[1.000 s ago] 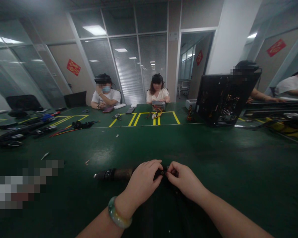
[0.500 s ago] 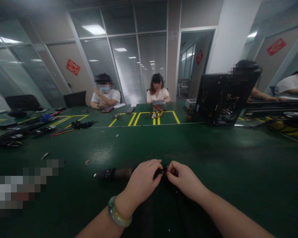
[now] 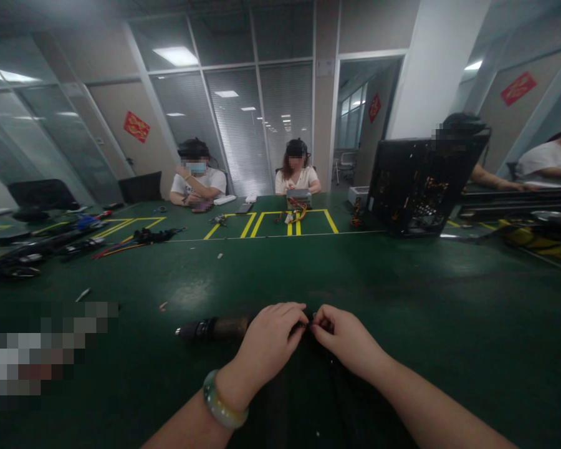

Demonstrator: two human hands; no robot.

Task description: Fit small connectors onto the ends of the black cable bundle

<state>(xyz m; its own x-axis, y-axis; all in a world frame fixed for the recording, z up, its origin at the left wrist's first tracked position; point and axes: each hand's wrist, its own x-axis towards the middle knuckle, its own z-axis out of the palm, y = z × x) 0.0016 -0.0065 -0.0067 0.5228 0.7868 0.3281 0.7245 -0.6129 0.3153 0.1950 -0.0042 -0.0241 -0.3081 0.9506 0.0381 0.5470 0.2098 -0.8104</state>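
Note:
A dark, cylindrical electric screwdriver (image 3: pixel 229 328) lies sideways on the green table, its metal tip pointing left. My left hand (image 3: pixel 273 333), with a green-and-amber bangle (image 3: pixel 223 401) at the wrist, is curled over the tool's rear end, thumb and fingers closed there. Close by, almost touching it, my right hand (image 3: pixel 343 333) pinches something small and dark at that same end. The fingers and the dim light hide what it is. A dark strip, perhaps a cable, runs from between the hands toward me.
At the back right stands an open black computer case (image 3: pixel 409 187). Bundled wires (image 3: pixel 140 240) and black parts lie on the left. A blurred-out pale item (image 3: pixel 28 358) sits near left. Yellow tape marks (image 3: pixel 294 215) cross the far table, where several people sit.
Both hands keep nearly the same pose at the screwdriver's rear end; the fingertips have shifted very slightly. The camera view has moved a little.

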